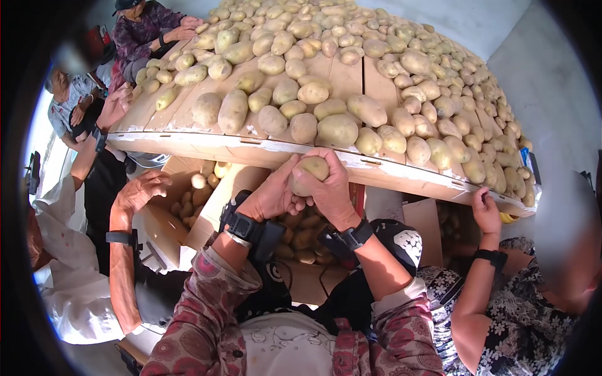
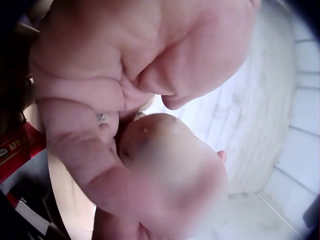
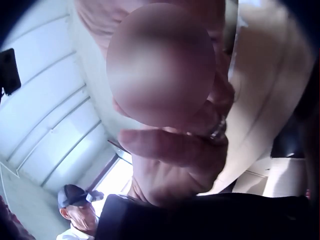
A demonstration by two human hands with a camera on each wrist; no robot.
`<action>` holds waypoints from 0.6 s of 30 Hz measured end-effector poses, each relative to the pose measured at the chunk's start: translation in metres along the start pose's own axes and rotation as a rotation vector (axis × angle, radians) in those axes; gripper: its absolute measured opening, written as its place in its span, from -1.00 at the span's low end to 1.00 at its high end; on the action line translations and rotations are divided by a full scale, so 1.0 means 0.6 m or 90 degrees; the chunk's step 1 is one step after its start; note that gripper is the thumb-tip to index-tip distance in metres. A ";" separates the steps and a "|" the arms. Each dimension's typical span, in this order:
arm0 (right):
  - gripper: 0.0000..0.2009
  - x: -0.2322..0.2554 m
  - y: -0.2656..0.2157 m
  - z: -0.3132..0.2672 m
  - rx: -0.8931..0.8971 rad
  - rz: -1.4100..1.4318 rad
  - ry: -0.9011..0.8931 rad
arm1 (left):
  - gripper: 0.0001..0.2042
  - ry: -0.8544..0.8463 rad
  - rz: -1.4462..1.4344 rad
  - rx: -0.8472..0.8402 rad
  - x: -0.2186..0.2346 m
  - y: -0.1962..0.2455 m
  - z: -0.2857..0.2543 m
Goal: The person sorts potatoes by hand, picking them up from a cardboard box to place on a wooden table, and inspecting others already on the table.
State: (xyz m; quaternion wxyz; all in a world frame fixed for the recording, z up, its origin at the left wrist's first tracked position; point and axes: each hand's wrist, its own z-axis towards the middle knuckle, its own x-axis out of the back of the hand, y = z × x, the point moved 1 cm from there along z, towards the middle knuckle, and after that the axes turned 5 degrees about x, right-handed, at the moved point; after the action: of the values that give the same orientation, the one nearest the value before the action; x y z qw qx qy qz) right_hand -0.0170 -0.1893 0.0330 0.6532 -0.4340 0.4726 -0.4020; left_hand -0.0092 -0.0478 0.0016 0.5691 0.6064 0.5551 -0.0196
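Note:
Both my hands meet around a single potato (image 1: 311,170) at the near edge of the cardboard-covered table (image 1: 276,149). My left hand (image 1: 273,193) grips it from the left and below, with the fingers curled in against it. From the other side my right hand (image 1: 333,195) holds it between thumb and fingers. Part of the potato's surface is hidden behind the fingers. The wrist views show the hands close up, with blurred patches over part of what they hold. A ring shows on a finger in the right wrist view.
Many loose potatoes (image 1: 337,130) cover the table. Below its edge, a cardboard box (image 1: 164,233) on the left and another under my hands hold potatoes. Other people's hands are close by, one at left (image 1: 139,191) and one at right (image 1: 486,212).

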 end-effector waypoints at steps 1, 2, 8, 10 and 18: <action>-0.72 -0.004 0.000 -0.001 0.003 -0.011 -0.005 | -0.42 0.030 0.011 -0.012 0.001 -0.001 -0.002; -0.72 -0.007 -0.001 0.000 0.010 -0.023 -0.008 | -0.42 0.031 0.011 -0.013 0.000 0.002 -0.004; -0.64 -0.018 0.012 0.002 0.033 -0.027 -0.052 | -0.50 0.095 -0.032 -0.047 -0.007 0.011 -0.019; -0.61 -0.024 0.008 0.003 0.078 -0.070 -0.044 | -0.52 0.032 -0.056 -0.064 -0.001 0.009 -0.015; -0.52 -0.012 -0.013 0.004 0.290 -0.284 -0.072 | -0.62 0.056 -0.133 -0.177 -0.006 0.008 -0.012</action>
State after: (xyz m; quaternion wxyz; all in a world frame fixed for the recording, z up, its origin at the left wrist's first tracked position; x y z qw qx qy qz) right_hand -0.0176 -0.1844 0.0430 0.6545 -0.3912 0.2262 -0.6061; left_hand -0.0115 -0.0437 0.0095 0.6172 0.4614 0.6368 0.0250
